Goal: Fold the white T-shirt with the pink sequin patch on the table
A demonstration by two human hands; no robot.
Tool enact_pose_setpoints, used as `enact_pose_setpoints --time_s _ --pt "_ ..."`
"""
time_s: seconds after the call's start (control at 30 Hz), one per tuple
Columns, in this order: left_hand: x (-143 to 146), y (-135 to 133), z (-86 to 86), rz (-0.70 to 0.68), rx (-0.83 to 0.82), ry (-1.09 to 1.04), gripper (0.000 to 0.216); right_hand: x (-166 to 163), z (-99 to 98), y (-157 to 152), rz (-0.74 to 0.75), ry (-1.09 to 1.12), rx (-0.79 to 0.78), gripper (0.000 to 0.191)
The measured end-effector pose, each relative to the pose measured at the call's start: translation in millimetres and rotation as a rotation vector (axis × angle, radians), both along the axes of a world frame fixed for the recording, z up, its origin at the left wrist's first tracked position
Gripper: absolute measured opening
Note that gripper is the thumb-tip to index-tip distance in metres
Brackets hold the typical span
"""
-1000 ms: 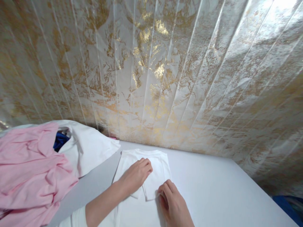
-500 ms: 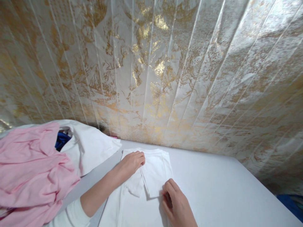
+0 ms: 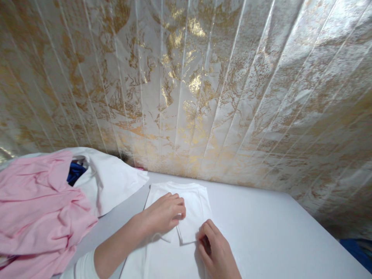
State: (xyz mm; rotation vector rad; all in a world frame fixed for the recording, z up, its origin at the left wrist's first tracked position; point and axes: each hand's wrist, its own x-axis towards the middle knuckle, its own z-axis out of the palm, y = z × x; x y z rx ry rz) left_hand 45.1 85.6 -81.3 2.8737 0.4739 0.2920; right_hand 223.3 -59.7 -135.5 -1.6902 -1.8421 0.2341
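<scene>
A white T-shirt [image 3: 171, 255] lies face down or folded on the table, its neckline toward the wall and its side panels turned inward. Over the inner edges of the folded panels is my left hand [image 3: 167, 215], fingers curved and a gap showing between thumb and fingertips. Whether those fingertips touch the cloth is hard to see. At the shirt's right side my right hand [image 3: 216, 250] has thumb and fingers pinched together on the edge of the fabric. The shirt's lower end runs out of the frame.
A pile at the left holds a pink garment [image 3: 37, 209], a white garment [image 3: 116, 182] and a dark blue cloth [image 3: 76, 172]. The white table [image 3: 270, 232] meets a wall covering [image 3: 186, 97] with gold patterns. Blue fabric [image 3: 356, 252] shows beyond the table's right edge.
My left hand has slid down and slightly right over the shirt, its fingers now spread a little more. My right hand stays at the same edge.
</scene>
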Motion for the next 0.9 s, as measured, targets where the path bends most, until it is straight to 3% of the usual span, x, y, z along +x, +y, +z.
enact_pose_setpoints --time_s 0.63,0.9 --pt "4 6 -15.6 -0.008 0.085 -0.040 0.016 2 2.5 -2 0.009 0.196 -0.039 0.016" --pt "0 10 -13.5 -0.013 0.081 -0.023 0.023 0 6.2 -2 0.000 0.199 -0.081 0.017"
